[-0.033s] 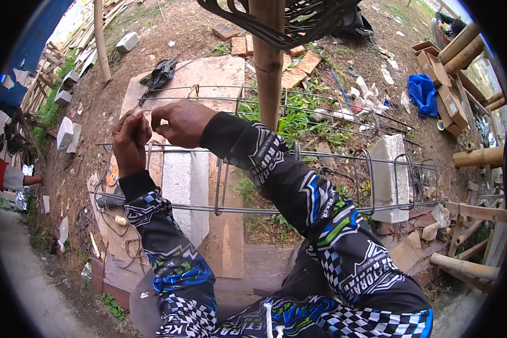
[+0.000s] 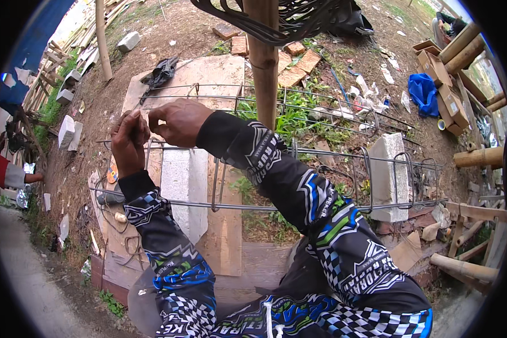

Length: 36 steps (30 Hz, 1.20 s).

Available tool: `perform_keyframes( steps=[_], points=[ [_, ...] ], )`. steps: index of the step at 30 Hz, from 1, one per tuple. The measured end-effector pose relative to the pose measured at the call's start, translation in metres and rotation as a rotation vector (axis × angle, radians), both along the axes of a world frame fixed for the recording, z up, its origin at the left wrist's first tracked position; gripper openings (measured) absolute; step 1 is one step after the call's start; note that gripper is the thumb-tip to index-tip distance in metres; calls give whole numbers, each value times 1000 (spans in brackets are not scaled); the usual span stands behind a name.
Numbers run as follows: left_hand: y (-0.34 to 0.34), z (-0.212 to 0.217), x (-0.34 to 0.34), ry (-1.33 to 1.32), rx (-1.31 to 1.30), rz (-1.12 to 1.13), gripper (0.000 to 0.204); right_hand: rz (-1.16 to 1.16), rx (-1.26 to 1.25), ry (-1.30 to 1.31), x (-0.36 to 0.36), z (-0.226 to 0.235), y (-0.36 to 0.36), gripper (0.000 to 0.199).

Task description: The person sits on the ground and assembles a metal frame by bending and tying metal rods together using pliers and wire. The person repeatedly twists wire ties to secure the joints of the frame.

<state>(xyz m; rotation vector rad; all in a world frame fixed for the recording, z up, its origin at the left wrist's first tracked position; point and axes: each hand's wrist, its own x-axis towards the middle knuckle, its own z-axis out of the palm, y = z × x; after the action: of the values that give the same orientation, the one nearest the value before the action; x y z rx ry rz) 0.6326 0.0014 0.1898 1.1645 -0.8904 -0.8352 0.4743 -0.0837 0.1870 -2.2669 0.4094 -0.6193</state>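
A long cage of steel reinforcing bars (image 2: 245, 210) with bent stirrups lies across in front of me. My left hand (image 2: 130, 141) is closed over the cage's left end, its thumb pointing up. Close beside it, my right hand (image 2: 177, 122) has its fingers curled with thumb and forefinger near each other. Anything between the fingers of either hand is too small or hidden to make out. Beneath the cage stand a pale block (image 2: 181, 186) near my hands and another pale block (image 2: 387, 180) to the right.
A wooden board (image 2: 225, 242) lies under the left part. Beyond the cage rises a bamboo post (image 2: 263, 73), with black looped rods (image 2: 304, 22) beside it. A crumpled black bag (image 2: 160, 73) and broken bricks (image 2: 301, 67) lie farther off. Another person's arm (image 2: 17, 173) shows at far left.
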Motion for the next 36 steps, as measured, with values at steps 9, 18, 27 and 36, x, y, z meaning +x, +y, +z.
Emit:
perform_keyframes(
  steps=[9, 18, 27, 36],
  points=[
    [8, 24, -97, 35, 102, -101, 30, -111, -113, 152, -109, 32, -16, 16],
    [-37, -19, -175, 114, 202, -84, 36, -92, 178, 167, -180, -8, -56, 18],
    [-91, -73, -241, -337, 370, -181, 41, -856, 206, 42, -258, -56, -111, 33],
    [-112, -128, -355, -1232, 439, -728, 37, -1173, 225, -188, -452, -7, -57, 24]
  ],
)
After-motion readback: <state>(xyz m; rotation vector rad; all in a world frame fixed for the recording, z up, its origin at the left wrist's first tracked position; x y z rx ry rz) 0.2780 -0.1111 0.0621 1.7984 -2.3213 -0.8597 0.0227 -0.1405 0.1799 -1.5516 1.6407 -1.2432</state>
